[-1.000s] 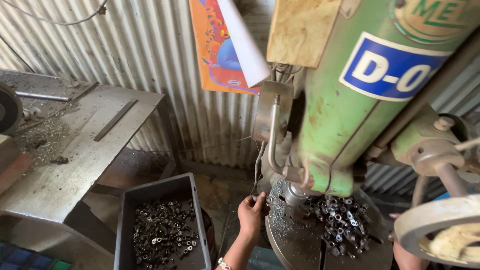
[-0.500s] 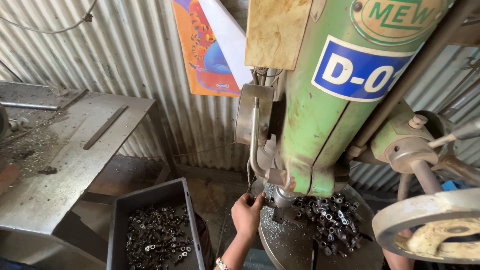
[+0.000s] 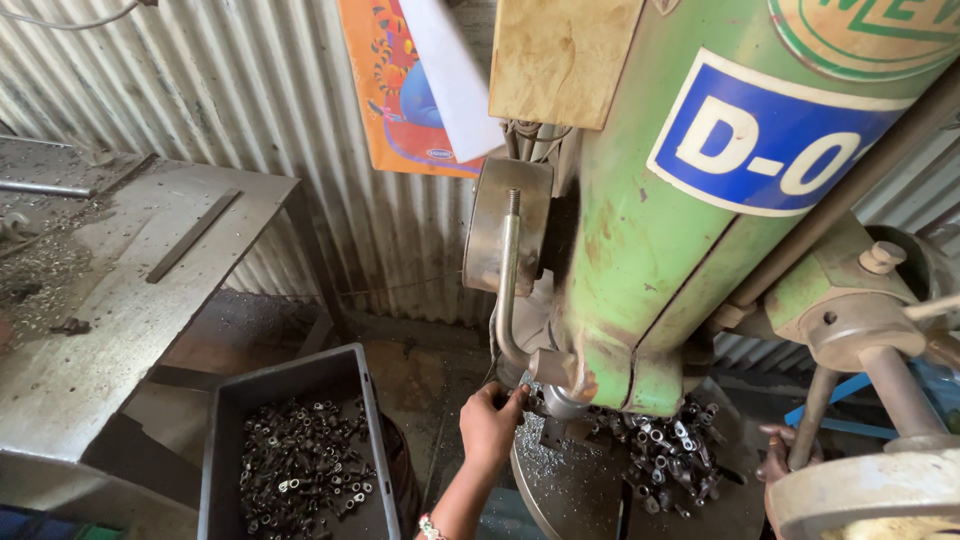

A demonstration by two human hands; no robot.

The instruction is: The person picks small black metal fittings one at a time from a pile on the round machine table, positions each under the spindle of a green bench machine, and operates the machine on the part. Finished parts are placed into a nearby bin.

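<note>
While the spindle sits low: keep clear.
left hand (image 3: 490,425): fingers pinched narrow on a part, 9 o'clock of drill table (image 3: 570,490); seat squarely.
right hand (image 3: 775,462): mostly hidden, grip unclear.

A heap of small dark metal ring-ended parts (image 3: 660,450) lies on the round, swarf-dusted drill table (image 3: 570,490), right under the green machine head. One small piece sits at the table's left edge beneath the spindle, mostly hidden by fingers.
</note>
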